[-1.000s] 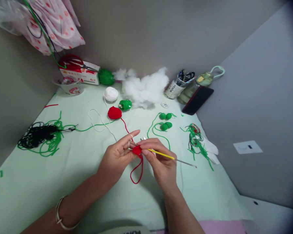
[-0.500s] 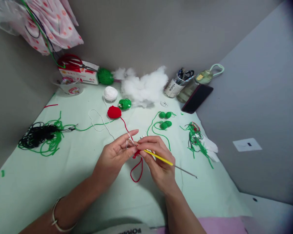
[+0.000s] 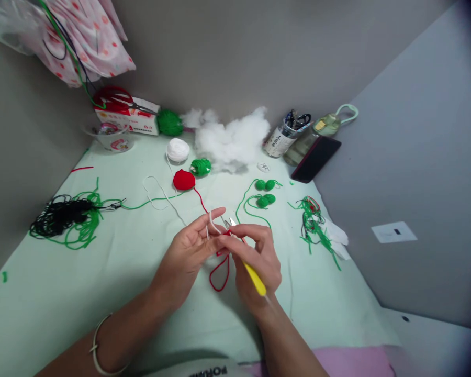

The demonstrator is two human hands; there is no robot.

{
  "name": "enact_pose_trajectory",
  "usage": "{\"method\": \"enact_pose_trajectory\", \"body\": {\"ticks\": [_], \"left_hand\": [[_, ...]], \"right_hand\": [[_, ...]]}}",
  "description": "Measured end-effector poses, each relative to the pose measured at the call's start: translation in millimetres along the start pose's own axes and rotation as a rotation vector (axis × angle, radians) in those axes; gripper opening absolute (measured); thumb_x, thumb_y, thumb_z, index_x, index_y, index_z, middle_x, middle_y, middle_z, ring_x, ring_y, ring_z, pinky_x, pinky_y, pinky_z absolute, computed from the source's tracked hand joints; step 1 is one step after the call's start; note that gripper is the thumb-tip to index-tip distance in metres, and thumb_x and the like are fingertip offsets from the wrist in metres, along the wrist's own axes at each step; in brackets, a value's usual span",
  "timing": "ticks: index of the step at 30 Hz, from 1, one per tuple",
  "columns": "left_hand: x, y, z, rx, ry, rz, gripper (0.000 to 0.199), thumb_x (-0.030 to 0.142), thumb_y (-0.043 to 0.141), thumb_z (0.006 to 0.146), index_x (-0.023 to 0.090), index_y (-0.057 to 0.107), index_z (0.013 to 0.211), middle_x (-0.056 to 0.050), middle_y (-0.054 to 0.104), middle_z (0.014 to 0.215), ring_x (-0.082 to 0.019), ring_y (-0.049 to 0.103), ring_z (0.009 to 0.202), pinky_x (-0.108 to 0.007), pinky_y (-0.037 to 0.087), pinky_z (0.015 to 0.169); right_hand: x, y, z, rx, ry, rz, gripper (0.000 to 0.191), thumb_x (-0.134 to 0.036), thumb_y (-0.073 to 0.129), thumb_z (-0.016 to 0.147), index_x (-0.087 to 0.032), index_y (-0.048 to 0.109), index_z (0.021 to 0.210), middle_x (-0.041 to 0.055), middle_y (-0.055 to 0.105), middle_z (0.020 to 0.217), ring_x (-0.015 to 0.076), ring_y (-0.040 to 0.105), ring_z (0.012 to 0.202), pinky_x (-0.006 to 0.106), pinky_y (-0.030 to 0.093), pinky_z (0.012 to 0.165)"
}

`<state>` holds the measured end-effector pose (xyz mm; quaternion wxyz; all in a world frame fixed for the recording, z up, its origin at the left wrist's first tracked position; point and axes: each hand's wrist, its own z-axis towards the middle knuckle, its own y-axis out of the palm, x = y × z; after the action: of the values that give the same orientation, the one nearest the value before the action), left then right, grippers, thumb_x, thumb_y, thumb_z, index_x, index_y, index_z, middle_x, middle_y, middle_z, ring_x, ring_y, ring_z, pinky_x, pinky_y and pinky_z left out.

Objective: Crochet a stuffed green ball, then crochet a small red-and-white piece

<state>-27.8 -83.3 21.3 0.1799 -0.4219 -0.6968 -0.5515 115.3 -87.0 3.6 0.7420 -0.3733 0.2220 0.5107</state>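
Observation:
My left hand (image 3: pixel 182 256) pinches a small red crochet piece (image 3: pixel 221 253), mostly hidden by the fingers. White yarn (image 3: pixel 215 225) runs over its raised index finger. In my right hand (image 3: pixel 261 259) is a crochet hook with a yellow handle (image 3: pixel 256 278); its working tip is hidden at the red piece. A loop of red yarn (image 3: pixel 211 279) hangs below the hands. Just beyond the fingertips, a pointed metal tool (image 3: pixel 230 222) shows in part. The red yarn ball (image 3: pixel 184 179) and the white yarn ball (image 3: pixel 178 150) lie farther back, strands trailing toward my hands.
White stuffing (image 3: pixel 233 139) is heaped at the back beside a green yarn ball (image 3: pixel 200 167). Small green balls (image 3: pixel 265 201) lie right of centre. Tangled black yarn (image 3: pixel 65 215) is at left, green scraps (image 3: pixel 313 222) at right. A phone (image 3: pixel 316 158) leans by a pen cup (image 3: pixel 279 141).
My right hand has turned, and the hook's rear end has swung down and toward me, now steeper. The white yarn on my left index finger stands in a wider loop.

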Motion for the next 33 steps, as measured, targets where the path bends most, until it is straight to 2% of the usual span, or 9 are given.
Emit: {"method": "enact_pose_trajectory", "body": {"ticks": [3, 6, 9, 13, 17, 20, 24, 30, 33], "left_hand": [[3.6, -3.5, 0.2, -0.013, 0.016, 0.067, 0.063, 0.030, 0.083, 0.083, 0.021, 0.060, 0.141, 0.000, 0.069, 0.088, -0.010, 0.063, 0.080, -0.022, 0.052, 0.079], [2.7, -7.3, 2.8, 0.022, 0.087, 0.133, 0.064, 0.027, 0.083, 0.082, 0.022, 0.059, 0.142, 0.001, 0.069, 0.088, -0.011, 0.065, 0.085, -0.023, 0.053, 0.083], [-0.8, -8.4, 4.0, 0.087, 0.179, 0.178, 0.065, 0.023, 0.083, 0.080, 0.022, 0.059, 0.141, 0.003, 0.067, 0.087, -0.012, 0.067, 0.088, -0.025, 0.054, 0.087], [-4.2, -8.7, 3.2, 0.083, 0.190, 0.202, 0.062, 0.025, 0.080, 0.084, 0.023, 0.058, 0.142, 0.002, 0.070, 0.091, -0.013, 0.068, 0.090, -0.027, 0.055, 0.088], [-2.3, -10.6, 4.7, 0.039, 0.176, 0.199, 0.053, 0.033, 0.075, 0.089, 0.023, 0.061, 0.139, 0.000, 0.072, 0.094, -0.014, 0.068, 0.092, -0.029, 0.054, 0.090], [1.2, -11.0, 7.0, 0.075, 0.195, 0.204, 0.048, 0.030, 0.079, 0.085, 0.022, 0.067, 0.131, 0.003, 0.069, 0.087, -0.011, 0.066, 0.086, -0.025, 0.052, 0.088], [2.5, -10.2, 7.9, 0.089, 0.211, 0.219, 0.047, 0.024, 0.081, 0.081, 0.020, 0.068, 0.126, 0.005, 0.065, 0.081, -0.010, 0.063, 0.081, -0.023, 0.052, 0.084], [-2.1, -5.2, 5.4, 0.038, 0.187, 0.391, 0.060, 0.017, 0.072, 0.082, 0.022, 0.057, 0.141, 0.003, 0.064, 0.086, -0.012, 0.063, 0.085, -0.026, 0.052, 0.090], [-3.5, -2.7, 4.6, 0.024, 0.185, 0.490, 0.070, 0.016, 0.069, 0.082, 0.022, 0.049, 0.149, 0.003, 0.064, 0.086, -0.013, 0.063, 0.085, -0.029, 0.051, 0.091]], "right_hand": [[-3.0, -2.7, 9.8, -0.073, 0.243, 0.310, 0.034, -0.016, 0.064, 0.095, -0.042, 0.079, 0.110, 0.0048, 0.069, 0.101, 0.0204, 0.064, 0.093, 0.036, 0.055, 0.075], [0.9, -4.2, 16.0, -0.120, 0.350, 0.507, 0.021, -0.023, 0.064, 0.097, -0.035, 0.080, 0.105, 0.0048, 0.069, 0.100, 0.0204, 0.064, 0.100, 0.036, 0.055, 0.082], [5.5, -3.4, 15.9, -0.125, 0.381, 0.555, 0.020, -0.026, 0.061, 0.099, -0.031, 0.079, 0.106, 0.0049, 0.070, 0.103, 0.0194, 0.064, 0.103, 0.035, 0.054, 0.087], [7.4, -1.9, 13.8, -0.069, 0.411, 0.548, 0.019, -0.021, 0.065, 0.097, -0.032, 0.079, 0.104, 0.0024, 0.073, 0.101, 0.0160, 0.065, 0.101, 0.029, 0.054, 0.085], [10.0, -3.3, 15.4, -0.054, 0.572, 0.722, 0.013, -0.028, 0.069, 0.095, -0.031, 0.080, 0.101, 0.0010, 0.075, 0.099, 0.0130, 0.069, 0.087, 0.026, 0.057, 0.078], [12.1, -5.2, 16.4, -0.039, 0.658, 0.798, 0.011, -0.033, 0.073, 0.092, -0.029, 0.081, 0.098, 0.0006, 0.076, 0.093, 0.0110, 0.069, 0.079, 0.023, 0.057, 0.074], [10.8, -5.0, 15.4, -0.054, 0.648, 0.749, 0.011, -0.032, 0.073, 0.092, -0.028, 0.080, 0.099, 0.0014, 0.077, 0.093, 0.0129, 0.071, 0.083, 0.026, 0.058, 0.077], [2.7, -0.9, 16.5, -0.044, 0.363, 0.475, 0.016, -0.020, 0.068, 0.094, -0.029, 0.080, 0.098, 0.0039, 0.076, 0.103, 0.0177, 0.068, 0.105, 0.031, 0.056, 0.088], [3.2, -1.4, 16.5, -0.091, 0.481, 0.544, 0.014, -0.024, 0.068, 0.094, -0.029, 0.080, 0.098, 0.0031, 0.076, 0.101, 0.0170, 0.069, 0.097, 0.030, 0.056, 0.085]]}}
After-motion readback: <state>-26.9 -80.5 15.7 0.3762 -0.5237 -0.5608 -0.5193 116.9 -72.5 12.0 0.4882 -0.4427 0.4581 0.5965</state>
